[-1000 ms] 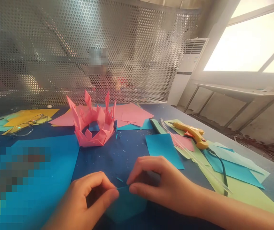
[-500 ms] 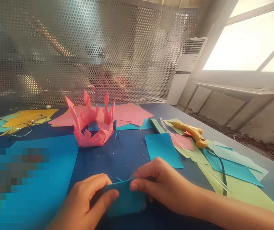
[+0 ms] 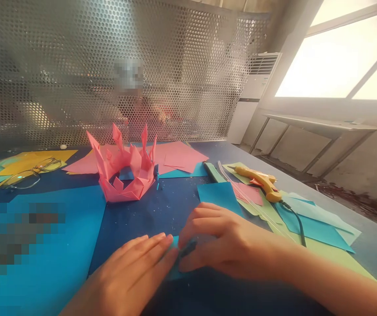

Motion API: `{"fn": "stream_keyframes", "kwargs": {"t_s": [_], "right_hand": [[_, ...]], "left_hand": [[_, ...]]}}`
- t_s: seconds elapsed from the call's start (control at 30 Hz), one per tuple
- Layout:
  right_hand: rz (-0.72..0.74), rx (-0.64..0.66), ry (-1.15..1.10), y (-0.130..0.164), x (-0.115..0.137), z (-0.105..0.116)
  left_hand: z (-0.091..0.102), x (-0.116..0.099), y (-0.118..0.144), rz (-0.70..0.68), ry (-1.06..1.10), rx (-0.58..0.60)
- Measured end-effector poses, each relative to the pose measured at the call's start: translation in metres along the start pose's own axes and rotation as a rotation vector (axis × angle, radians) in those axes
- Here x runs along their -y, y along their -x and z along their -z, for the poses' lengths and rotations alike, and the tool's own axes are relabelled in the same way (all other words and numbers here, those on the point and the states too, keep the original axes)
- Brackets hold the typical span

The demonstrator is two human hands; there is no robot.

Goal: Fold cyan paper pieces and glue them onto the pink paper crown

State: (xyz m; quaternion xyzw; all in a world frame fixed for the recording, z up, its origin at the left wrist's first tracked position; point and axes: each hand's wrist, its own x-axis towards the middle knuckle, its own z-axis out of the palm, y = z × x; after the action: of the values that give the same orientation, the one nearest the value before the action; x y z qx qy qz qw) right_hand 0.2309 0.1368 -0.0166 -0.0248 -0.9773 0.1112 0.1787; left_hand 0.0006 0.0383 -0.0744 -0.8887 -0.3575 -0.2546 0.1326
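Paper (image 3: 176, 273): small, blue, at the near middle of the table (image 3: 149, 221), mostly hidden by both hands.
Left hand (image 3: 131, 272): laid flat over the paper, fingers straight and together, unclenched.
Right hand (image 3: 223, 239): curved, thumb and forefinger at the paper's right end; whether they pinch it cannot be told.
Blue square (image 3: 219, 195): just beyond the right hand.
Crown (image 3: 127, 192): pink, upright, farther off.
Glue gun (image 3: 263, 182): yellow, lying to the right.
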Motion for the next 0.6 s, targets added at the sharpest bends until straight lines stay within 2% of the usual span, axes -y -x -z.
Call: {"fn": "stream_keyframes", "kwargs": {"t_s": [0.1,0.2,0.3,0.4,0.53,0.6], "right_hand": [[-0.038,0.076,-0.113,0.0,-0.002,-0.004],[-0.11,0.099,-0.225,-0.002,-0.002,-0.01],[-0.22,0.093,-0.317,-0.005,-0.002,-0.014],[-0.318,0.12,-0.398,-0.007,-0.003,-0.015],[-0.44,0.14,-0.388,-0.008,-0.001,-0.013],[-0.476,0.137,-0.348,-0.009,0.001,-0.013]], "left_hand": [[0.001,0.002,-0.005,-0.011,0.03,0.162],[0.003,0.006,-0.01,-0.05,0.114,0.335],[0.005,0.011,-0.011,-0.08,0.188,0.423],[0.004,0.013,-0.004,-0.086,0.149,0.39],[0.0,0.012,0.016,-0.105,-0.074,0.217],[0.0,0.011,0.025,-0.16,-0.16,0.18]]}}
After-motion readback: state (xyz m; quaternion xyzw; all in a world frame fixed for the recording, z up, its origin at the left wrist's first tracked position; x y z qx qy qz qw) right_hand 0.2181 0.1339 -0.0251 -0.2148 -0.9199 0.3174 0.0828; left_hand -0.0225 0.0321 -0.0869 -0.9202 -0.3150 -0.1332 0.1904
